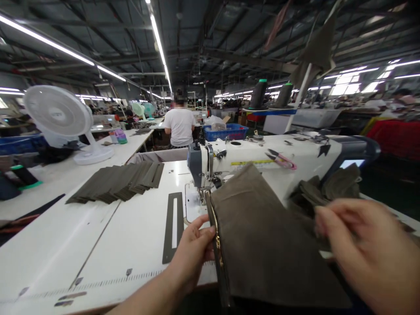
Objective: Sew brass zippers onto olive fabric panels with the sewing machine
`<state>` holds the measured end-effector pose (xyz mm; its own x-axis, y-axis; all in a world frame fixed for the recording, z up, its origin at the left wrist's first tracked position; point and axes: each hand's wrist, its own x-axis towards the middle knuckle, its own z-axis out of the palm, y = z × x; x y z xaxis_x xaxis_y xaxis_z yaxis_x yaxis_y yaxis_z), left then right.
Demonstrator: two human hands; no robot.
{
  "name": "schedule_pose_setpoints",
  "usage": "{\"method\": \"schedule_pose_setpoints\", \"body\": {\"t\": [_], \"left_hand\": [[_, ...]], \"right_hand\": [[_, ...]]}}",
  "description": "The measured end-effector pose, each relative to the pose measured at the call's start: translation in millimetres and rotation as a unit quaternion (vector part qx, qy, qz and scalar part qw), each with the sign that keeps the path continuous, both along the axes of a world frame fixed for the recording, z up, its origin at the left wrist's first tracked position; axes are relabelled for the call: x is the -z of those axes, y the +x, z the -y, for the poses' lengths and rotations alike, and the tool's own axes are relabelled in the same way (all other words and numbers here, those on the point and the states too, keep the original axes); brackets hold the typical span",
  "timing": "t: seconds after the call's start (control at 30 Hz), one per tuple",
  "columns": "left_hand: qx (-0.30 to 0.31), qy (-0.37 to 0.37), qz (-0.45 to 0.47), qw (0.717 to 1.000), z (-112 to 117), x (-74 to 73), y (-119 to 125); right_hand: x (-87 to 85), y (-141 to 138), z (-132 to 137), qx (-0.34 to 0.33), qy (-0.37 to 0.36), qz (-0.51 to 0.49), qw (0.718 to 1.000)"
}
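The left hand (197, 245) pinches the zipped edge of the cloth (262, 236) between thumb and fingers; the right hand (367, 245), well to the right of that pinch, is blurred, and whether its fingertips hold any fabric I cannot tell. The cloth spreads rightward from the pinch, its zip (215, 218) running past the thumb towards the foot (202, 197), which stands just beyond; whether the edge lies under it is unclear. If the pinch slackened, the zip could swing askew, and metal teeth lying off line could meet the needle. Fingertips so near the foot could be caught should they creep forward. The panel's lower part droops past the near edge of the table (131, 236), so its weight could drag the zip askew. Right of the pinch, the heap (337, 183) by the right hand could snag or crowd the panel. Left of it lies a slotted strip (168, 232), near enough to be nudged; beyond the strip, bare tabletop leaves room as far as the stack (114, 181).
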<state>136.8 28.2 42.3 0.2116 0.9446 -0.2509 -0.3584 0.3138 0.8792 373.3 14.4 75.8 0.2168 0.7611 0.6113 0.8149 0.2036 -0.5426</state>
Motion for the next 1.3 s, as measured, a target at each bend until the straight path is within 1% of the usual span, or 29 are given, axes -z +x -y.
{"method": "schedule_pose_setpoints", "body": {"t": [0.03,0.07,0.1,0.13,0.17,0.2,0.23,0.27,0.3,0.33,0.37,0.4,0.43,0.5,0.6,0.67,0.77,0.83,0.93,0.97,1.0,1.07,1.1,1.13,1.17,1.2,1.3], "left_hand": [[0.01,-0.025,-0.026,0.999,-2,8.3,-3],[0.021,-0.038,-0.062,0.997,-3,15.5,-7],[0.028,-0.031,-0.108,0.993,-3,20.9,-12],[0.026,0.001,-0.168,0.985,-2,24.2,-19],[0.018,0.057,-0.242,0.968,-1,25.0,-26],[0.012,0.129,-0.322,0.938,-1,23.7,-34],[0.02,0.203,-0.401,0.893,-2,20.8,-41],[0.049,0.264,-0.473,0.839,-3,16.8,-49],[0.097,0.305,-0.531,0.784,-6,12.4,-55],[0.155,0.329,-0.573,0.734,-10,8.2,-60],[0.208,0.339,-0.601,0.693,-15,4.8,-63],[0.247,0.341,-0.622,0.66,-19,2.3,-64],[0.269,0.342,-0.639,0.635,-24,0.7,-63],[0.275,0.345,-0.664,0.603,-31,-0.5,-59],[0.262,0.359,-0.685,0.577,-35,-1.3,-49],[0.253,0.365,-0.693,0.568,-36,-2.6,-45],[0.239,0.37,-0.702,0.56,-36,-4.8,-42],[0.233,0.369,-0.703,0.561,-36,-5.7,-41],[0.24,0.363,-0.702,0.563,-38,-5.8,-38],[0.243,0.361,-0.701,0.565,-38,-5.5,-37],[0.245,0.361,-0.7,0.566,-39,-5.0,-37],[0.246,0.363,-0.697,0.568,-39,-3.8,-37],[0.246,0.364,-0.698,0.566,-39,-3.1,-37],[0.245,0.364,-0.701,0.562,-39,-2.4,-38],[0.245,0.362,-0.706,0.557,-39,-1.6,-38],[0.246,0.36,-0.71,0.553,-39,-0.9,-39],[0.25,0.356,-0.713,0.55,-38,0.7,-40]], "right_hand": [[9.0,-2,-9,-0.023,-0.044,-0.01,0.999],[19.7,-5,-19,-0.06,-0.092,-0.026,0.994],[31.4,-10,-27,-0.098,-0.145,-0.043,0.984],[43.1,-14,-35,-0.134,-0.203,-0.058,0.968],[53.8,-18,-41,-0.155,-0.246,-0.08,0.954],[63.0,-21,-45,-0.167,-0.277,-0.101,0.941],[70.4,-23,-47,-0.173,-0.294,-0.119,0.933],[75.8,-24,-49,-0.172,-0.296,-0.131,0.93],[79.5,-26,-50,-0.168,-0.289,-0.135,0.933],[81.8,-27,-51,-0.162,-0.278,-0.132,0.938],[83.1,-28,-52,-0.154,-0.266,-0.124,0.943],[83.6,-30,-53,-0.149,-0.254,-0.114,0.949],[83.4,-32,-55,-0.144,-0.243,-0.107,0.953],[81.3,-37,-61,-0.142,-0.216,-0.102,0.961],[76.4,-43,-71,-0.133,-0.198,-0.077,0.968],[75.6,-45,-76,-0.102,-0.218,0.016,0.971],[79.4,-44,-76,-0.049,-0.242,0.179,0.952],[79.7,-43,-73,-0.03,-0.243,0.246,0.938],[68.0,-49,-68,-0.014,-0.205,0.335,0.92],[62.0,-54,-67,-0.026,-0.178,0.35,0.919],[56.4,-61,-66,-0.059,-0.145,0.354,0.922],[50.5,-75,-65,-0.17,-0.085,0.331,0.924],[51.5,-82,-65,-0.232,-0.068,0.313,0.919],[55.0,-87,-66,-0.28,-0.065,0.299,0.91],[60.7,-91,-67,-0.311,-0.075,0.291,0.902],[67.4,-94,-69,-0.325,-0.093,0.288,0.896],[84.6,-92,-73,-0.321,-0.144,0.29,0.89]]}}
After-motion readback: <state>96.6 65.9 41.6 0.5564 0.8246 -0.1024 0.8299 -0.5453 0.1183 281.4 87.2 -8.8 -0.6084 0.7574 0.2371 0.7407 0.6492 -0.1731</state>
